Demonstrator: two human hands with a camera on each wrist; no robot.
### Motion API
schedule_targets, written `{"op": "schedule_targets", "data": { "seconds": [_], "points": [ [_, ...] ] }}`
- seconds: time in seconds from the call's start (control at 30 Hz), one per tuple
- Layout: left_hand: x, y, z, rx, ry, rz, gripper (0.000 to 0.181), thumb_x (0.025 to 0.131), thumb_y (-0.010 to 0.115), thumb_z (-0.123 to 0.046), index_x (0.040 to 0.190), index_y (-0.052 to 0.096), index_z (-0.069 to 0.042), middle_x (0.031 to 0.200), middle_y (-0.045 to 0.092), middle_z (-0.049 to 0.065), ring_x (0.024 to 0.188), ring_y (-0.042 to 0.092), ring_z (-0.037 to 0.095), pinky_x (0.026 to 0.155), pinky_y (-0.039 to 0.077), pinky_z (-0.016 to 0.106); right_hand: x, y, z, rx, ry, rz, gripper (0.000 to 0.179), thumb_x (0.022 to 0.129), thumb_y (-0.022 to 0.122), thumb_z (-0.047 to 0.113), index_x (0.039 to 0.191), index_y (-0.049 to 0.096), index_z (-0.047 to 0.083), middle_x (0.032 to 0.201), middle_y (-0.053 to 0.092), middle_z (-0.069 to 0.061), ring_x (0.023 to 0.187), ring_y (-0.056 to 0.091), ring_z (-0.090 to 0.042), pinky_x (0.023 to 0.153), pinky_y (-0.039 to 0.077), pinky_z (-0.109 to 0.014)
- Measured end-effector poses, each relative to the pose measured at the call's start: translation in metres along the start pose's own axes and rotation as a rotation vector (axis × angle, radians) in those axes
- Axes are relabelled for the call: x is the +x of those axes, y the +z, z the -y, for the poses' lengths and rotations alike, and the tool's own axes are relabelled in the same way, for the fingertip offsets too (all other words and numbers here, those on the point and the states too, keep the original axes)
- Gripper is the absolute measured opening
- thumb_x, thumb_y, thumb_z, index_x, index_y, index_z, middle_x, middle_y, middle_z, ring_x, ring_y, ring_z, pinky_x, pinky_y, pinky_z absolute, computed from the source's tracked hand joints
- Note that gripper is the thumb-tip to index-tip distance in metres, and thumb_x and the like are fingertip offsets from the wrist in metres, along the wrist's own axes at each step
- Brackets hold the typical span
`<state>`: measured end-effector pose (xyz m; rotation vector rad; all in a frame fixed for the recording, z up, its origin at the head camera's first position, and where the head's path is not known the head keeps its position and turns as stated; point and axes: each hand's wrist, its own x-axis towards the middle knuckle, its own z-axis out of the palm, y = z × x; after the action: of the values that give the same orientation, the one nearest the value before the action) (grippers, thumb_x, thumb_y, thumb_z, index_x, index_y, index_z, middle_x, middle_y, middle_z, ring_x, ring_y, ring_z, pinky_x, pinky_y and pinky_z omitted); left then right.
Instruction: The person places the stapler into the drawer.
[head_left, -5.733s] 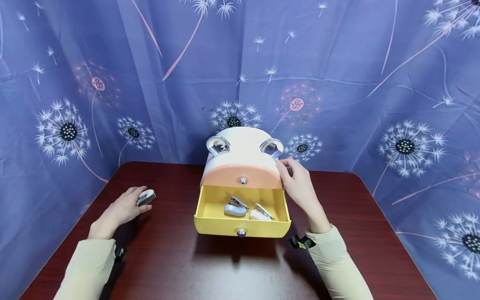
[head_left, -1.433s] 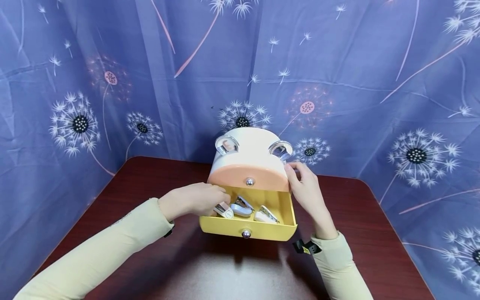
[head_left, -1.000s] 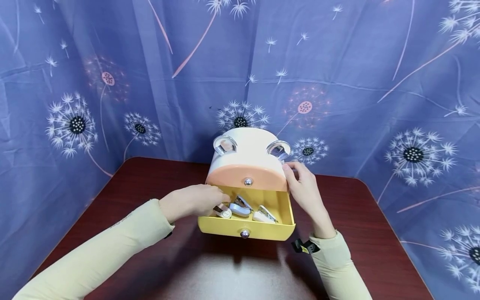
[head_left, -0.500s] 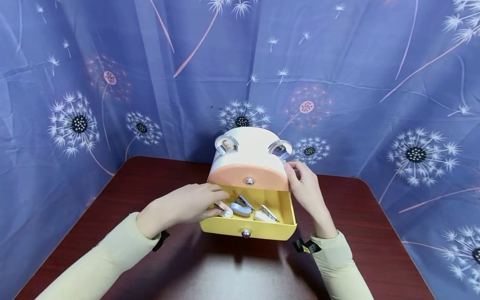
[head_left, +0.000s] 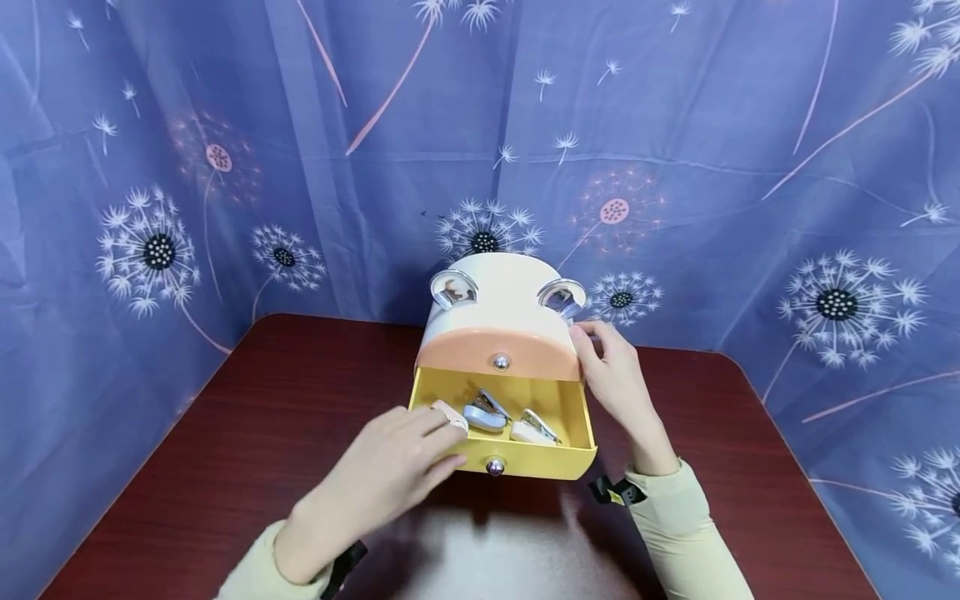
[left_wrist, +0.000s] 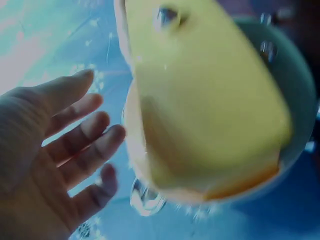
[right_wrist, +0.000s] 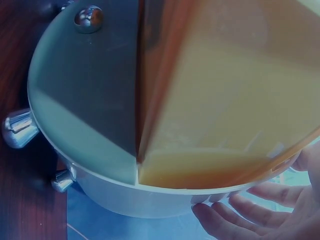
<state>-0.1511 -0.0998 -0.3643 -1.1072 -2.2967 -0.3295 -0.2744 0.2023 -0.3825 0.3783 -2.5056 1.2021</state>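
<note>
A small drawer cabinet (head_left: 498, 292), white with an orange upper drawer front and two chrome rings, stands on the table. Its yellow lower drawer (head_left: 536, 462) is pulled out. Inside lie three mini staplers: a pale pink one (head_left: 450, 413) at the left, a blue one (head_left: 483, 419) in the middle and a white one (head_left: 531, 429) at the right. My left hand (head_left: 386, 467) hovers at the drawer's front left corner, partly covering the pink stapler; its fingers are spread and hold nothing in the left wrist view. My right hand (head_left: 621, 383) holds the cabinet's right side, thumb near the front edge.
The dark red wooden table (head_left: 300, 400) extends around the cabinet. Behind it hangs a blue curtain (head_left: 390, 208) with dandelion prints. Chrome knobs stick out from the orange front (head_left: 457, 350) and the yellow drawer.
My left hand brought a small stapler from the table's left into the drawer and let it go. It then drew back toward the front. The right hand has stayed at the cabinet's side.
</note>
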Motion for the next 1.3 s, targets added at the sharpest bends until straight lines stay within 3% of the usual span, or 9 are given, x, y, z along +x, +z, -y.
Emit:
{"op": "schedule_targets", "data": {
  "seconds": [0.2,0.53,0.83,1.3],
  "points": [
    [-0.009,0.028,-0.019,-0.025,0.017,-0.077,0.015,0.086,0.075,-0.027,0.095,0.069,-0.017,0.080,0.064,-0.010,0.070,0.063,0.009,0.061,0.051,0.028,0.002,0.002,0.001,-0.002,-0.001,0.009,0.046,0.101,0.045,0.049,0.122,0.062,0.011,0.098,0.063,-0.007,0.075,0.062,-0.019,0.064,0.052,-0.036],
    [-0.017,0.068,-0.029,-0.048,-0.004,-0.062,0.011,0.090,0.071,-0.022,0.091,0.062,-0.016,0.072,0.054,-0.010,0.060,0.057,0.010,0.049,0.044,0.026,0.002,0.000,0.002,-0.005,-0.015,0.010,0.045,0.102,0.045,0.048,0.122,0.062,0.012,0.095,0.062,-0.005,0.072,0.061,-0.018,0.063,0.051,-0.038],
    [-0.017,0.081,-0.033,-0.121,-0.101,-0.152,0.018,0.089,0.071,-0.016,0.103,0.063,-0.011,0.077,0.056,-0.009,0.061,0.058,0.009,0.050,0.046,0.025,0.000,-0.003,0.002,0.000,-0.001,0.018,0.047,0.102,0.044,0.048,0.123,0.062,0.011,0.095,0.062,-0.007,0.071,0.060,-0.020,0.064,0.050,-0.039],
    [-0.012,0.086,-0.027,-0.128,-0.095,-0.176,0.019,0.086,0.074,-0.010,0.101,0.063,-0.009,0.081,0.060,-0.006,0.065,0.060,0.010,0.056,0.049,0.023,-0.001,-0.002,-0.001,-0.012,0.000,0.005,0.045,0.102,0.045,0.047,0.123,0.063,0.011,0.098,0.062,-0.007,0.073,0.062,-0.019,0.063,0.051,-0.037]
  ]
}}
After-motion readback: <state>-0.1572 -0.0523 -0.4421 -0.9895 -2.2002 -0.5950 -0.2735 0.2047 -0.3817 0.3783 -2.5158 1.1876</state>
